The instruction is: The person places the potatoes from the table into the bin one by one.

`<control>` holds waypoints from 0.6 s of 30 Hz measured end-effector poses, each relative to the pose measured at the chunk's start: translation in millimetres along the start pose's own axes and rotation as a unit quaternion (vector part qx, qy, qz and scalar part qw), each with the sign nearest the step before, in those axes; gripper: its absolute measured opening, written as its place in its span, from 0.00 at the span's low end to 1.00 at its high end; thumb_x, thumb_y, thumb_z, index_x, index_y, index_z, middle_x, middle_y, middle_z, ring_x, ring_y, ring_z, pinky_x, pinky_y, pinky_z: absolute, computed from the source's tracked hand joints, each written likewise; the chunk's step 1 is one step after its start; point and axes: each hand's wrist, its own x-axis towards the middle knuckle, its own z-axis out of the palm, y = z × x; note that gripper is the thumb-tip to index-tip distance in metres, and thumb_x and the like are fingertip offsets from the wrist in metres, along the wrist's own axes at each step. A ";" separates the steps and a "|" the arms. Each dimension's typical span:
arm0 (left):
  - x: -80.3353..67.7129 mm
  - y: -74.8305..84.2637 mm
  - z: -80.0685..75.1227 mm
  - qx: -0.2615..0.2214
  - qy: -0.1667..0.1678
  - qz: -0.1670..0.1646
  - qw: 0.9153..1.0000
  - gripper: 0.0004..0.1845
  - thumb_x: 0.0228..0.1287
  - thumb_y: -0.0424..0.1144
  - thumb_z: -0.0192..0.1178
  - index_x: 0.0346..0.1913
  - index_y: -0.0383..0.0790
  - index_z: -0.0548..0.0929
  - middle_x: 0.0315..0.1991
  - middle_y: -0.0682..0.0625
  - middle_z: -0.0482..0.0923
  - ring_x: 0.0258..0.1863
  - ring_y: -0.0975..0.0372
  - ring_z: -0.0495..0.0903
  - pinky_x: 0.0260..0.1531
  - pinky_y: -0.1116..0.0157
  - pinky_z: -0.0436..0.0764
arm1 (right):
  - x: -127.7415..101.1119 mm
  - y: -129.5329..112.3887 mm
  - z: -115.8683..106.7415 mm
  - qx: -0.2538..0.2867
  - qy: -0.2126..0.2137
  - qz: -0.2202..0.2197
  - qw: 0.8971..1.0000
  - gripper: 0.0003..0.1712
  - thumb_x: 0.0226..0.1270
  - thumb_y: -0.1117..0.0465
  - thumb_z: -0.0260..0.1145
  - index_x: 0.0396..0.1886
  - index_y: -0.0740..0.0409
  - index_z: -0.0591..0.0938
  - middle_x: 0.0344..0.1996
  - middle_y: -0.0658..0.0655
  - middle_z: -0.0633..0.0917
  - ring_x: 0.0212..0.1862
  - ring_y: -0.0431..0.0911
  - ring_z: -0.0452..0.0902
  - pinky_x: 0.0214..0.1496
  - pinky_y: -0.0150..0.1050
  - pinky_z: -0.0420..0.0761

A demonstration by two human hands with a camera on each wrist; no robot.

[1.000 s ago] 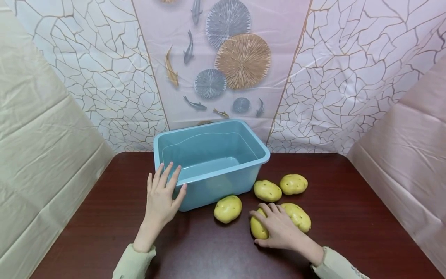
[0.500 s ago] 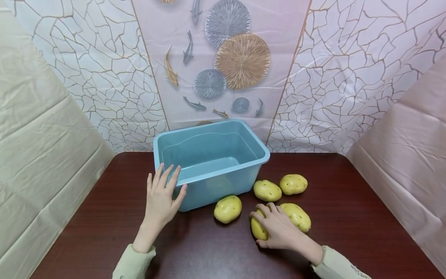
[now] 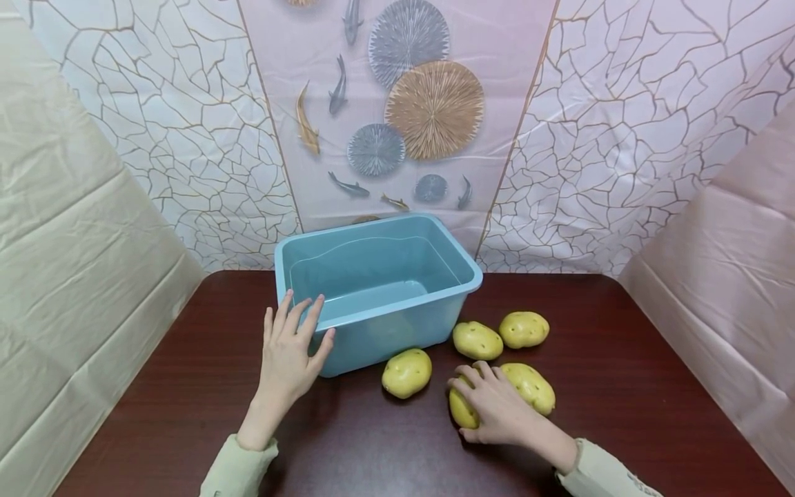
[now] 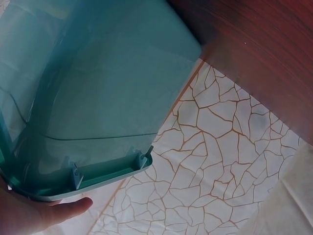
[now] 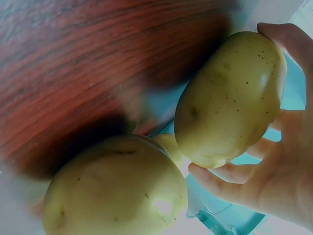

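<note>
My right hand (image 3: pixel 493 407) grips a yellow potato (image 3: pixel 462 407) close over the table, its top partly hidden under the fingers. In the right wrist view, thumb and fingertips meet opposite ends of that potato (image 5: pixel 232 100). Another potato (image 3: pixel 529 388) lies just beside this hand. My left hand (image 3: pixel 288 359) rests at the near left corner of a light blue plastic bin (image 3: pixel 397 331), its fingers spread and loosely extended over the rim. In the left wrist view, a finger (image 4: pixel 66 209) lies along the outside of the bin's rim.
One potato (image 3: pixel 406 373) lies in front of the bin. Two more, a nearer potato (image 3: pixel 477 341) and a farther potato (image 3: pixel 524 329), lie by its right end. Everything stands on a dark red-brown table (image 3: pixel 373 449), with patterned cloth (image 3: pixel 559 172) hanging behind.
My right hand's fingers have drawn in slightly around the potato, which has tipped a little. The fingers of my left hand bend slightly more. Bin and other potatoes stay put.
</note>
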 end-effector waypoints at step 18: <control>27.1 3.5 -15.6 0.007 -0.074 -0.026 0.997 0.25 0.65 0.51 0.45 0.62 0.46 0.69 0.64 0.43 0.63 0.68 0.48 0.52 0.65 0.45 0.46 | -4.5 -1.3 -9.3 -0.004 0.037 -0.009 0.999 0.36 0.34 0.42 0.71 0.47 0.52 0.77 0.47 0.57 0.75 0.46 0.54 0.67 0.38 0.50 0.71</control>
